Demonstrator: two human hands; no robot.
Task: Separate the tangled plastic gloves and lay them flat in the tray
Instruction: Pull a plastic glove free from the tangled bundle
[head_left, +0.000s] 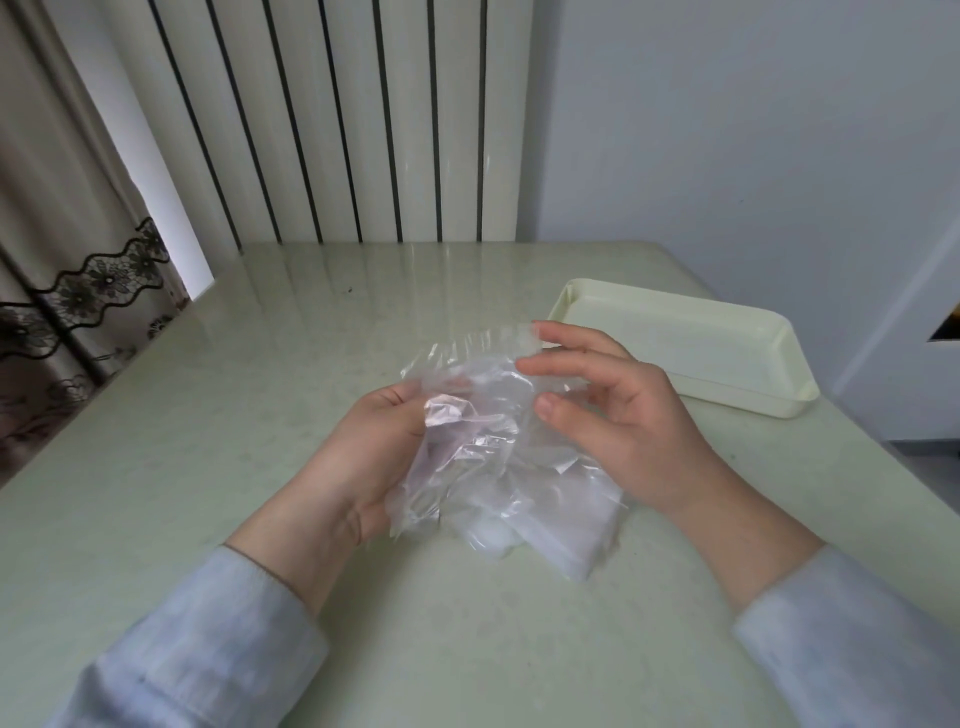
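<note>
Head view: tangled clear thin-film plastic gloves (483, 431), held left of the cream rectangular plastic tray (675, 332). They are gripped by the curled left hand (363, 457); any hold by the right hand (623, 415) cannot be told. Judged light, limp, clingy; best pinched at a cuff edge.

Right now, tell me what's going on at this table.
A person in pale blue sleeves holds a tangled bunch of clear plastic gloves over the pale green table. The left hand grips the bunch from its left side, and the right hand pinches its upper edge. The cream tray sits to the right, and no glove shows in it yet.
</note>
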